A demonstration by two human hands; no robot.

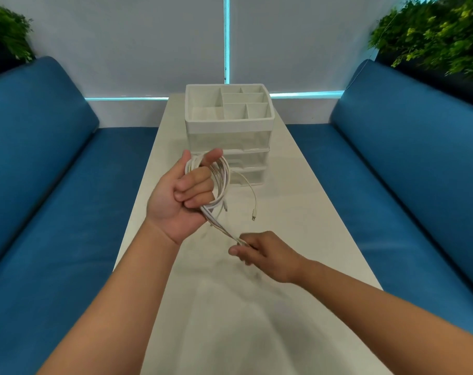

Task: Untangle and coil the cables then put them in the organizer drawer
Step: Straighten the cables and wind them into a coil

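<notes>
Holding a bundle of thin white charging cables (221, 176) above a long pale table (297, 212), a person works with both bare hands. The left hand (185, 193) is raised, palm toward the camera, its fingers curled shut around several loops of cable that arc out to the right of the fist; the thumb and forefinger stick up above the loops. From under that fist the strands run down and to the right in a tight, slightly twisted line to the right hand (259, 253), which is pinched closed on them near the table surface. One loose end with a small connector (253, 215) dangles free between the two hands, and a second short end hangs beside it. The cables look light, soft and floppy, with a smooth jacket that could slide through a loose grip, so the coil probably needs holding across all its loops at once, not by a single strand or a plug. Behind the hands stands a white plastic organizer (227, 123) with divided compartments on top and clear drawers (246, 163) below; the drawers seem closed. Blue cushioned benches (54, 158) flank the table.
</notes>
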